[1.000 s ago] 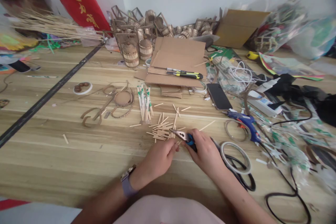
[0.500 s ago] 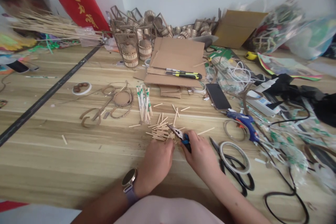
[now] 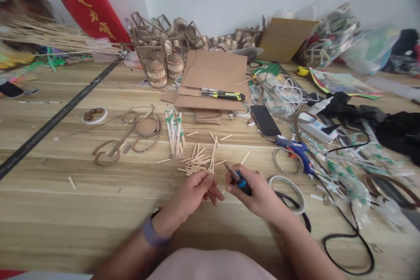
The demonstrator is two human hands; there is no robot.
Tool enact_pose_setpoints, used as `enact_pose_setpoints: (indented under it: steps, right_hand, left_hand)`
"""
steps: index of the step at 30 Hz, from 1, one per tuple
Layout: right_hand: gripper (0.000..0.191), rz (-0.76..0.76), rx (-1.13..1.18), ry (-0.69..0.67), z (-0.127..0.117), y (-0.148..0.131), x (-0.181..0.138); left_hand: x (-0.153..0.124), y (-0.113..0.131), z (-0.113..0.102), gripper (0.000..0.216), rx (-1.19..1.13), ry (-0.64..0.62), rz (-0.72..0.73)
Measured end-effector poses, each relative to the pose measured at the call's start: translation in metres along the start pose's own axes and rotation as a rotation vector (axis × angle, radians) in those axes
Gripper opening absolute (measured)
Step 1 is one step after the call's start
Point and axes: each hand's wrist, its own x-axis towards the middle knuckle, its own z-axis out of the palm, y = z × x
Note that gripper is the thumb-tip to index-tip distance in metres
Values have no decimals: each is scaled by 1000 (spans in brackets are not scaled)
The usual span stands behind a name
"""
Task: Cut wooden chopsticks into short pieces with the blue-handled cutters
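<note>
My left hand (image 3: 193, 192) is closed at thumb and forefinger on thin wooden sticks (image 3: 213, 157) that point up and away from me, its other fingers loosely extended. My right hand (image 3: 259, 192) is wrapped round long-nose pliers (image 3: 241, 180) with blue and black handles, their jaws aimed up and to the left. Just beyond my left hand lies a loose pile of short cut sticks (image 3: 197, 164). Behind the pile, several longer sticks in printed paper wrappers (image 3: 175, 133) lie side by side.
Cardboard sheets (image 3: 215, 70) with utility knives on top lie ahead, small woven lanterns (image 3: 156, 72) behind them. To the right are a phone (image 3: 265, 120), a blue glue gun (image 3: 298, 152), a tape roll (image 3: 292, 188) over black-handled scissors, cables and wrappers. A lid of brown beads (image 3: 95, 116) sits left.
My left hand has rolled so its fingers show, with sticks in its pinch. The pliers have turned in my right hand and moved slightly away from the pile. The view has shifted a little.
</note>
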Motion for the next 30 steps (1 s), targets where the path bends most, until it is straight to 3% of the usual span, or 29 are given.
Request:
enact_pose_setpoints:
  steps: [4,8,14,17,22,26,30]
  right_hand:
    - [5,-84,-172,-50,12,-4,1]
    - [26,-121,-337,-141,15,-7,1]
    - [52,-114,-150,-225,10,-6,2]
    - [51,-166,-27,-133,12,4,6]
    - [58,-132,-34,177,24,14,8]
    - [67,-99,-115,191,37,8,4]
    - [64,-95,-157,212,46,4,4]
  left_hand:
    - [1,-4,6,33,40,-48,-35]
    - [-2,0,8,15,87,-1,-74]
    - [-5,4,9,14,74,-63,-139]
    - [-3,2,9,27,2,-71,-130]
    - [2,-1,7,45,-186,102,-76]
    - [2,0,9,44,-298,126,-75]
    - [1,-3,13,34,-295,151,-18]
